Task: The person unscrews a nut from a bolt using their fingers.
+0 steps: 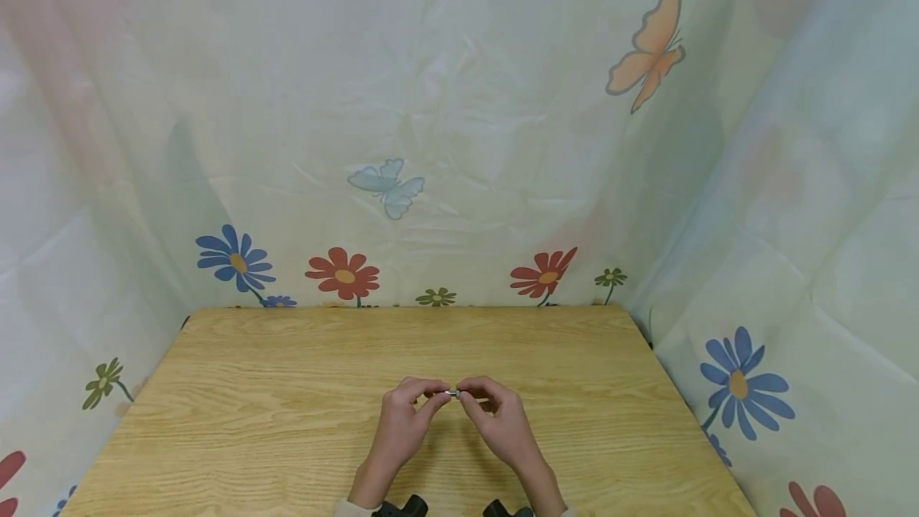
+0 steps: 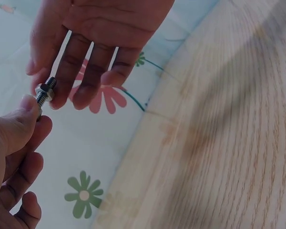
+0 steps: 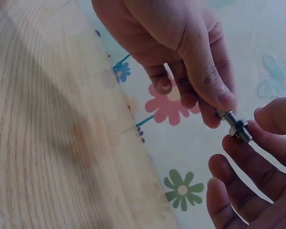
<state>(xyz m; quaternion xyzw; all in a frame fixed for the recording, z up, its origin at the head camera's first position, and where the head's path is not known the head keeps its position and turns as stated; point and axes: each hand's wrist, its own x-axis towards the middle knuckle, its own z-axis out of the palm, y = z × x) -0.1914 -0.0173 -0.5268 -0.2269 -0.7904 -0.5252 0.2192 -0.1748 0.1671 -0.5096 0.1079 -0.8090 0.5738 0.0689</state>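
Between the two hands is a small metal bolt (image 2: 40, 100) with a threaded shank, and a hex nut (image 3: 238, 128) sits partway along it. My left hand (image 1: 402, 425) pinches one end of the bolt between thumb and index finger, hiding that end. On the other side, my right hand (image 1: 502, 425) is at the nut and the free threaded tip. Its index finger lies against or just beneath the bolt in the right wrist view, while the thumb stands a little apart from the nut. The right hand's other fingers are loosely extended.
Under the hands lies a wooden table (image 1: 287, 389) with visible grain. A pale curtain (image 1: 467, 102) printed with flowers and butterflies hangs behind it and along both sides. Two dark objects (image 1: 408, 506) show near the wrists at the bottom edge of the head view.
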